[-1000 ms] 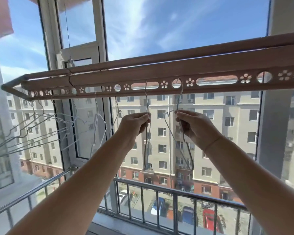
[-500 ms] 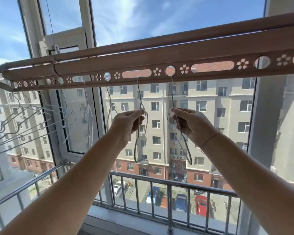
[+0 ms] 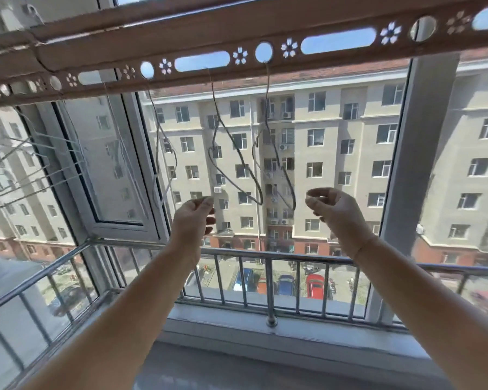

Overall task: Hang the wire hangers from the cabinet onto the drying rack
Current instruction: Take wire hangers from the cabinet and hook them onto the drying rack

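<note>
Both hands are low and empty here: the left hand has its fingers loosely curled with thumb and forefinger close together and nothing between them, and the right hand is just as relaxed, gripping nothing. Above and between them, two hangers dangle from the brown perforated metal drying rack. The thin grey wire hanger in the long slot drops nearly edge-on, long axis straight down, its bottom loop up and to the right of the left hand. The matching wire hanger in the round hole ends just left of the right hand, which is the nearer one to it. A third wire hanger hangs further left, and a cluster of pale hangers sits at the far end. These two look safely hooked, so I'd say the next job is fetching more; the cabinet isn't in shot.
</note>
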`<state>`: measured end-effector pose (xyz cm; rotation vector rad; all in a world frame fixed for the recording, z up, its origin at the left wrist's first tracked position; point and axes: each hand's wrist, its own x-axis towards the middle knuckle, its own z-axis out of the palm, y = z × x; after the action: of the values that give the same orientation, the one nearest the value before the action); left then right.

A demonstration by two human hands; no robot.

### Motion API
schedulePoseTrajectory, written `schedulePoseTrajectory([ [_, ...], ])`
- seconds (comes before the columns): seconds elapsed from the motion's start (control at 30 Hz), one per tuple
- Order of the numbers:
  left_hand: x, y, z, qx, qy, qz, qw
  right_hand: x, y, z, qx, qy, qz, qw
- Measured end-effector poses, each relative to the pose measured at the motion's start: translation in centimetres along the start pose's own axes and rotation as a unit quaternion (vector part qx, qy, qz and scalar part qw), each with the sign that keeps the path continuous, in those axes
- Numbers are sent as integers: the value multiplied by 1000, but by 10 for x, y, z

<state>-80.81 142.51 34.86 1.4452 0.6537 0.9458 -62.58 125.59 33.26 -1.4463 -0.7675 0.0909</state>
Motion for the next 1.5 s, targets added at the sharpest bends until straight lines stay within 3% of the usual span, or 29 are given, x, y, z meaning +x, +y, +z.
schedulePoseTrajectory([
  [0.23, -57, -61, 49, 144, -229, -14, 963, -45, 52, -63, -202, -1, -19, 979],
  [0.47, -106, -80, 130, 188, -369, 17, 910, -97, 63, -155, -242, 32, 30, 969],
  [0.97, -333, -95, 402, 134, -551, 62, 821, -276, 41, -483, -327, 248, 138, 901],
  [1.23, -451, -100, 522, 105, -616, 69, 778, -370, 24, -626, -354, 336, 178, 854],
  [1.5, -515, -108, 634, 117, -678, 95, 720, -415, 31, -724, -351, 405, 200, 821],
])
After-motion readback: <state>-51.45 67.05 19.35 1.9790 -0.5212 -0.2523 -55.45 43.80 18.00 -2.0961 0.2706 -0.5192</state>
